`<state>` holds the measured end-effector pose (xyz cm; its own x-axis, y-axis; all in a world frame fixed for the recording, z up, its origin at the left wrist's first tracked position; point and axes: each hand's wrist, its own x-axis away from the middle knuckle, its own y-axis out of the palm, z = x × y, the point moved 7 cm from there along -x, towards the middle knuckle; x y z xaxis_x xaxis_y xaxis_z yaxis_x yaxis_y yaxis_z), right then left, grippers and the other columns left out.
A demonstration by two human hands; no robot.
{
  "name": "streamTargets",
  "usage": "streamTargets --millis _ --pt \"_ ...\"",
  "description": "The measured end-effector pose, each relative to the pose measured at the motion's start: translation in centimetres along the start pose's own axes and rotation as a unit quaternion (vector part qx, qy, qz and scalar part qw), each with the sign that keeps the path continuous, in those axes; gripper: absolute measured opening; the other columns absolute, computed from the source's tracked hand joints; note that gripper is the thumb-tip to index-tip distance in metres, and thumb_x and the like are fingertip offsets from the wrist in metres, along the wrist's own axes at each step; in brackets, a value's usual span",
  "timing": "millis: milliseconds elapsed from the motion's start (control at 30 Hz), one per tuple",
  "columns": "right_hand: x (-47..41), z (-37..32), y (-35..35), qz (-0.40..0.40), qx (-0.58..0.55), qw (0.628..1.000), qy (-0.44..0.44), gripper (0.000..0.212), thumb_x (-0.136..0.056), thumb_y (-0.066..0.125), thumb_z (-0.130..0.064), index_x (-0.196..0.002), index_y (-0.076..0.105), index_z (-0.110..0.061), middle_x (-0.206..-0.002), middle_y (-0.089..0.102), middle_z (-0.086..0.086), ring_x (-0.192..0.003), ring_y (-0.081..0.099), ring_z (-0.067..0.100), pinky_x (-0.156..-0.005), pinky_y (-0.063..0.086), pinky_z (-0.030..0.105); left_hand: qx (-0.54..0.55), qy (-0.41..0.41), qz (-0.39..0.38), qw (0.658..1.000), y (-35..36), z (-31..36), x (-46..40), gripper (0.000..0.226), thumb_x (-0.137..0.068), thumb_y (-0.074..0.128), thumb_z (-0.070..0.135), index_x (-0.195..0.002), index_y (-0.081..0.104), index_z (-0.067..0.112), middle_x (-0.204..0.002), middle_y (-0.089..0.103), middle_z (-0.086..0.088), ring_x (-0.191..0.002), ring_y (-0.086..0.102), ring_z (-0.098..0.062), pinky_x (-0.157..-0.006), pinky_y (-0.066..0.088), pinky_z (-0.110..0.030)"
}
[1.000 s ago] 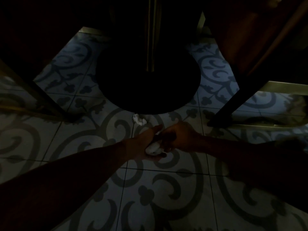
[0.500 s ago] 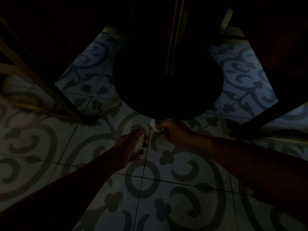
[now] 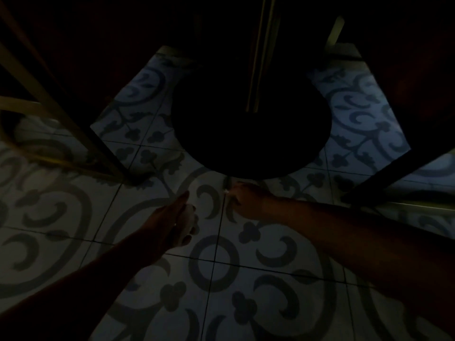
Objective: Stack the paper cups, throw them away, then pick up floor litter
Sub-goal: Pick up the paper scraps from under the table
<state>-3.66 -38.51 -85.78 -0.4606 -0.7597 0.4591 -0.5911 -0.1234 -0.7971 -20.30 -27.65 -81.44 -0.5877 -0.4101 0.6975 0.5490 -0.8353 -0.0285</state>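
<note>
The scene is dim, under a table. My left hand [image 3: 176, 217] hovers over the patterned tile floor and cups a crumpled white paper wad [image 3: 188, 223] against its palm. My right hand [image 3: 245, 199] is further forward, at the edge of the round table base, with its fingers pinched on a small white scrap of litter [image 3: 226, 191]; most of that scrap is hidden by the fingers. No paper cups are in view.
A dark round table base [image 3: 251, 139] with a central post [image 3: 261, 52] fills the upper middle. Brass-coloured chair legs [image 3: 61, 104] slant at the left, and a dark chair leg [image 3: 394, 173] slants at the right. Patterned floor tiles [image 3: 221, 279] lie below my arms.
My hands have separated: the left kept the white wad and drew back left. My right hand reached forward to the second scrap by the table base and closed over it.
</note>
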Motion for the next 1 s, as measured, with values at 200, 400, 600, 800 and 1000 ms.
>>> streamTargets --millis 200,400,600,800,1000 --pt "5.6 1.7 -3.7 0.059 -0.073 0.996 -0.008 0.021 -0.09 0.058 -0.016 -0.107 0.063 -0.006 -0.114 0.062 0.011 -0.103 0.058 0.023 -0.079 0.042 0.021 -0.216 0.111 -0.046 0.969 4.2 3.1 0.8 0.038 -0.085 0.066 0.009 -0.121 0.054 0.006 -0.094 0.064 -0.018 -0.06 0.055 -0.008 -0.047 0.051 -0.013" --pt "10.7 2.4 -7.9 0.133 -0.096 0.986 -0.019 0.024 -0.081 0.056 -0.003 -0.104 0.061 -0.009 -0.113 0.06 0.013 -0.096 0.053 0.019 -0.076 0.041 0.026 -0.119 0.188 -0.09 0.971 8.6 6.0 1.3 0.039 -0.088 0.054 -0.004 -0.062 0.063 0.023 -0.05 0.056 -0.001 -0.051 0.05 -0.022 -0.042 0.047 -0.02" --pt "15.6 2.2 -12.1 0.213 -0.115 0.97 -0.034 0.023 -0.085 0.056 -0.017 -0.107 0.055 -0.01 -0.11 0.06 0.013 -0.095 0.055 0.024 -0.076 0.048 0.032 -0.082 0.215 -0.119 0.966 14.1 8.3 3.3 0.016 -0.096 0.048 0.006 -0.088 0.06 0.014 -0.078 0.058 -0.01 -0.064 0.058 -0.017 -0.044 0.051 -0.016" --pt "21.5 3.0 -18.0 0.336 -0.123 0.933 -0.041 0.016 -0.084 0.059 -0.003 -0.099 0.057 -0.008 -0.081 0.059 -0.002 -0.067 0.051 0.005 -0.053 0.039 0.009 -0.106 0.317 -0.164 0.928 19.5 12.5 7.3 0.011 -0.087 0.065 0.021 -0.098 0.068 0.022 -0.092 0.069 -0.017 -0.083 0.064 -0.025 -0.077 0.053 -0.04" --pt "30.4 5.7 -23.4 0.41 -0.058 0.909 -0.04 0.01 -0.081 0.066 -0.011 -0.09 0.066 -0.009 -0.092 0.065 -0.005 -0.078 0.063 0.011 -0.069 0.049 0.02 0.029 0.298 -0.326 0.897 28.3 13.8 12.6 0.022 -0.086 0.058 0.005 -0.107 0.064 0.0 -0.103 0.069 -0.016 -0.092 0.069 -0.02 -0.082 0.057 -0.027"
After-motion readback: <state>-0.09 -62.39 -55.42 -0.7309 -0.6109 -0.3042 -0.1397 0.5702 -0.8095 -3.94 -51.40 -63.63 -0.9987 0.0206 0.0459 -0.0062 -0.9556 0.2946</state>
